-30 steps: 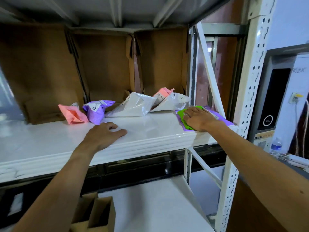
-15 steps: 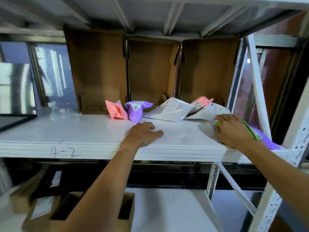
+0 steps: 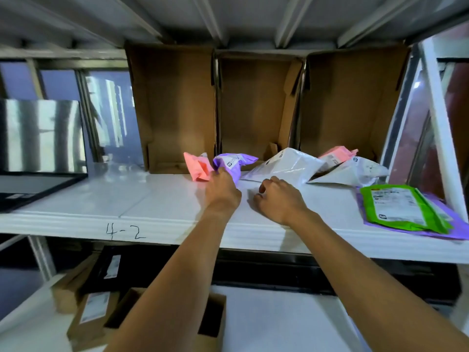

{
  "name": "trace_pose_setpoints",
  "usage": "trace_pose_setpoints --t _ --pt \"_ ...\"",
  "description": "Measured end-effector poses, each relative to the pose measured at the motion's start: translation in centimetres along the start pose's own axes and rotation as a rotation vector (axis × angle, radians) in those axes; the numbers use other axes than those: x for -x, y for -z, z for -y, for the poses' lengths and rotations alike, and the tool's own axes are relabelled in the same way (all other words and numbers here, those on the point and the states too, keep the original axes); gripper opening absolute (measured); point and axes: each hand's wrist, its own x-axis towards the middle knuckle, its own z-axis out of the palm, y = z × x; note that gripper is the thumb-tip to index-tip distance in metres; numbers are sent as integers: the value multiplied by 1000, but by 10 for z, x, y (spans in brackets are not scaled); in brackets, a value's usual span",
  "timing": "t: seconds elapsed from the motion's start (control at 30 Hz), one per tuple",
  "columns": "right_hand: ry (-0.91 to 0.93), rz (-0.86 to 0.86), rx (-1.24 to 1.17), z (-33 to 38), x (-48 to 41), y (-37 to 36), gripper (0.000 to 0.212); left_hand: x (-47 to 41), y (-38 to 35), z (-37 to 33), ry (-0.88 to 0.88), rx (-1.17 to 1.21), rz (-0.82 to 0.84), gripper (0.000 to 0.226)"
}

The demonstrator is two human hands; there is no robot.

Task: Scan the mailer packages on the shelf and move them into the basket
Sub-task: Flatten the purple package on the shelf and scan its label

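Observation:
Several mailers lie at the back of the white shelf (image 3: pixel 152 199): a pink mailer (image 3: pixel 198 167), a purple mailer (image 3: pixel 237 160), a large white mailer (image 3: pixel 286 163), a second pink mailer (image 3: pixel 335 154) and another white mailer (image 3: pixel 355 171). At the right edge, a green mailer (image 3: pixel 396 207) lies flat on a flat purple mailer (image 3: pixel 446 232). My left hand (image 3: pixel 223 191) reaches the crumpled purple mailer, its fingers curled onto the lower end. My right hand (image 3: pixel 279 199) sits just in front of the large white mailer, fingers loosely curled, holding nothing.
Three open cardboard boxes (image 3: pixel 175 110) stand on their sides behind the mailers. A dark screen-like panel (image 3: pixel 38 148) occupies the shelf's left end. The front edge is marked "4-2". On the lower shelf are labelled cardboard boxes (image 3: pixel 94 313). A white upright (image 3: pixel 441 138) bounds the right.
My left hand moved from the bare shelf forward onto the purple mailer. My right hand left the green mailer and came left to the white mailer. The view shifted left.

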Motion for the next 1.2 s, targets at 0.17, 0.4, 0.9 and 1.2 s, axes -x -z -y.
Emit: trace_pose_setpoints --t 0.17,0.4,0.9,1.2 --pt "-49 23 -102 -11 -9 -5 33 -18 -13 1 -67 -238 -1 29" --pt "-104 42 -193 -15 -14 -7 31 -32 -23 2 0 -274 -36 23" --pt "-116 42 -213 -12 -1 3 30 -34 -21 3 -52 -373 -12 32" --pt "-140 20 -316 -18 -3 -1 28 -53 -35 4 -233 -676 -22 37"
